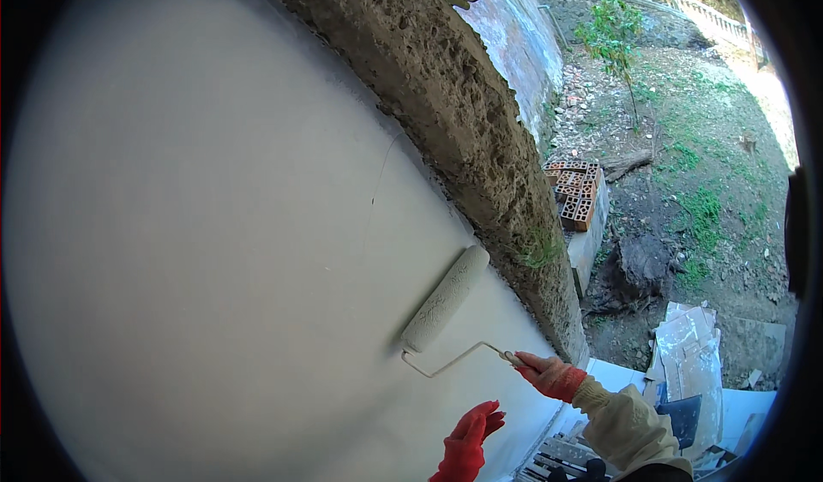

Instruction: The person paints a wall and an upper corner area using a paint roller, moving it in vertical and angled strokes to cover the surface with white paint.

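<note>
Nearest, at the bottom: the left hand (470, 443) in a red glove. It holds nothing. Fingers are spread & open, just by the big smooth white painted wall (214, 225); can't tell if the tips touch it.

A bit up & to the right is the right hand (549, 376), also in a red glove, w/ a cream sleeve (621, 422) behind it. This hand is closed tight round the handle end of the paint roller w/ thin bent wire arm & fuzzy whitish sleeve (446, 298). The roller's fuzzy part lies flat on the white wall, tilted, top end up to the right, near the wall's right edge.

Next to the roller, right side: the rough grey-brown concrete wall edge (454, 96), bumpy, running from top to bottom.

Below the sleeve: white boards & torn grey-white sacks (686, 349) on the ground.

Further off: a stack of red-orange hollow clay bricks (576, 192) on a low grey block. By it a dark tree stump (643, 263) & a log.

Farthest: dirt ground w/ green grass patches (703, 208), a small thin green tree (613, 36), & a pale low fence (711, 19) at the top right.
</note>
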Demonstrator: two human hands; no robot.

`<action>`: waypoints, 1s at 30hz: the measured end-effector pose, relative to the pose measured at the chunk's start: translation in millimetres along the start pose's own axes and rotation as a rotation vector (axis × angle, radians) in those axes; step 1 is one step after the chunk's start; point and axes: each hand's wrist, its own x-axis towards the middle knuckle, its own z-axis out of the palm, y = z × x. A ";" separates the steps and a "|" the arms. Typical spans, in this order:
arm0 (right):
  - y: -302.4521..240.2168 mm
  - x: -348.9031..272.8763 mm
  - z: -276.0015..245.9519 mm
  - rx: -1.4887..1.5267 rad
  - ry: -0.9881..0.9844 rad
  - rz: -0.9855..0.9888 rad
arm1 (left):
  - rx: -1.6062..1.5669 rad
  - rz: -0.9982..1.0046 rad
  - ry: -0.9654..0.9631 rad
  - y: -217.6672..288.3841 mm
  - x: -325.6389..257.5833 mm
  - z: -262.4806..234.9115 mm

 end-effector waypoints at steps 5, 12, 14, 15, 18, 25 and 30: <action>-71.6 42.8 -24.7 0.031 -0.073 0.015 | 0.023 -0.027 -0.040 19.1 -4.8 12.6; -98.1 70.5 -32.4 0.103 -0.040 -0.076 | -0.005 0.130 -0.051 12.0 2.1 11.7; -44.2 37.9 -21.9 0.010 -0.019 -0.049 | 0.005 0.102 -0.058 5.0 -2.9 8.3; -17.3 20.6 -14.4 -0.061 0.035 -0.060 | 0.011 0.065 -0.057 4.4 -5.9 8.2; 0.4 0.6 -11.0 -0.086 0.084 -0.195 | 0.020 0.049 -0.081 -1.2 -12.6 1.1; -147.6 101.6 -37.8 -0.101 0.143 -0.493 | 0.004 0.124 -0.078 34.4 -18.0 1.2; -280.6 193.0 -41.4 0.189 0.094 -0.426 | 0.032 0.214 -0.093 58.7 -21.4 -4.2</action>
